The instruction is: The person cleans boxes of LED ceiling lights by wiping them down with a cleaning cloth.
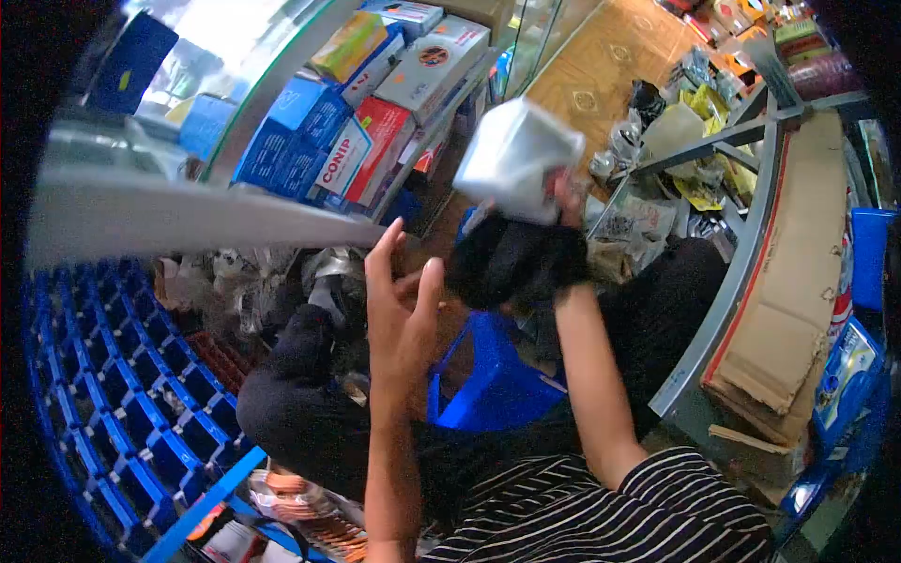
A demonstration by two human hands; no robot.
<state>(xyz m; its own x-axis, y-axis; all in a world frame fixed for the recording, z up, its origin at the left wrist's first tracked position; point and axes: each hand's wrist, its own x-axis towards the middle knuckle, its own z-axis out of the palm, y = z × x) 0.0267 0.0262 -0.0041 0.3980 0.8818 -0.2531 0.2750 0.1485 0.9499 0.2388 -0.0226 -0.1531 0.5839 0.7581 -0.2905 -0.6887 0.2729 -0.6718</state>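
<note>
My left hand [404, 305] is raised with thumb and fingers spread, and nothing is in it. A grey shelf edge [216, 225] runs just behind its fingertips. Farther right, my right hand [566, 199] grips a silvery-white, box-shaped object [516, 155], blurred by motion. Bunched black cloth [516, 263] lies around that hand below the object and hides most of it; a few fingers show at the object's lower right side. Beneath both hands, between dark-clothed knees, is a blue plastic piece [497, 375] like a stool or bin.
Printed cartons [347, 159] are stacked on a glass-fronted shelf at upper left. Rows of blue plastic bins [131, 394] fill the left side. Bagged parts [657, 159] lie on the floor at upper right. A metal frame [741, 272] and cardboard [779, 272] border the right.
</note>
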